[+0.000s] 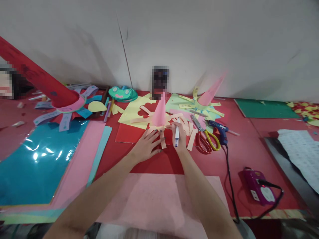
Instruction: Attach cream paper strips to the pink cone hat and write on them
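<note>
A pink paper cone (159,114) stands upright at mid-table, with peach paper strips (163,142) spreading out from its base. My left hand (147,146) lies on the strips at the front of the base, fingers stretched and apart. Between the fingers of my right hand (181,134) is a white and blue pen (177,132), held against the right side of the cone's base. The pen's tip is too small to make out. Loose peach strips (192,139) lie just right of that hand, beside scissors (205,134) with red and yellow handles.
A blue glue gun (220,129) has its cord running to a purple power box (259,186). Another pink cone (211,91) stands back right. At left, a large red cone (47,83) rises over blue sheets (45,159). Green frog-face cutouts (123,94) lie by the wall.
</note>
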A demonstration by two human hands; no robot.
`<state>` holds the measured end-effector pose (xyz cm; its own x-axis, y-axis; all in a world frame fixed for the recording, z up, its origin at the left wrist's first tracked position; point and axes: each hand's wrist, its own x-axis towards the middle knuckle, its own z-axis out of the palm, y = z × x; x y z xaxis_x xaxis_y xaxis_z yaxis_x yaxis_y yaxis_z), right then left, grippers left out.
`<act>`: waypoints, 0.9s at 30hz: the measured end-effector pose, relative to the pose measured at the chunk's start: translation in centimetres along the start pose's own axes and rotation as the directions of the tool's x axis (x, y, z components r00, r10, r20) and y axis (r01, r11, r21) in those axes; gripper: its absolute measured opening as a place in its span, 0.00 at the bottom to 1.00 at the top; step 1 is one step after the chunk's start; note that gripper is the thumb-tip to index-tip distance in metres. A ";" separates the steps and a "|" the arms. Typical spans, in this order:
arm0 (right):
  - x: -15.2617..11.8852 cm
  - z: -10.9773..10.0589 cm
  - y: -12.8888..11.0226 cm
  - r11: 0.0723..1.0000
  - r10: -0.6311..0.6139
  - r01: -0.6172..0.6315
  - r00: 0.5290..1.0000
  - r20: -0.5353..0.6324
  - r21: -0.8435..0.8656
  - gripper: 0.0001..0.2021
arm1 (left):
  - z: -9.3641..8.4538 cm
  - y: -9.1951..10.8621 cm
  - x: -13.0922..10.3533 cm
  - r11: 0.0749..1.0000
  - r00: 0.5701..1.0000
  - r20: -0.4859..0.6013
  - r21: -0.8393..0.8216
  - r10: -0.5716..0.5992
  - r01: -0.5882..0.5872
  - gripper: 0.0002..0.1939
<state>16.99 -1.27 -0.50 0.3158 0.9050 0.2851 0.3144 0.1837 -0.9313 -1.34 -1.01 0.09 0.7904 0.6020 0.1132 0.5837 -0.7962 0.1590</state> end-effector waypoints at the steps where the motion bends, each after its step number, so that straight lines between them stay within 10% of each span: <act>1: 0.0 0.1 0.2 0.998 -0.007 0.008 1.000 0.010 -0.059 0.11 | -0.1 0.0 0.0 1.000 1.000 0.000 0.000 0.007 -0.007 0.26; 12: 0.2 0.1 0.4 0.977 -0.029 0.039 0.998 0.054 -0.210 0.12 | -0.7 0.5 -0.2 0.989 0.987 0.064 0.002 0.146 -0.147 0.27; 27: 0.3 -0.2 -0.3 0.965 -0.014 0.030 0.998 0.063 -0.259 0.13 | 0.2 0.3 0.2 0.998 0.999 -0.014 0.029 -0.048 0.048 0.28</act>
<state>17.17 -1.15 -0.07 0.2540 0.9248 0.2833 0.5452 0.1051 -0.8317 -1.01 -1.16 -0.05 0.7591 0.6400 0.1192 0.6260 -0.7679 0.1360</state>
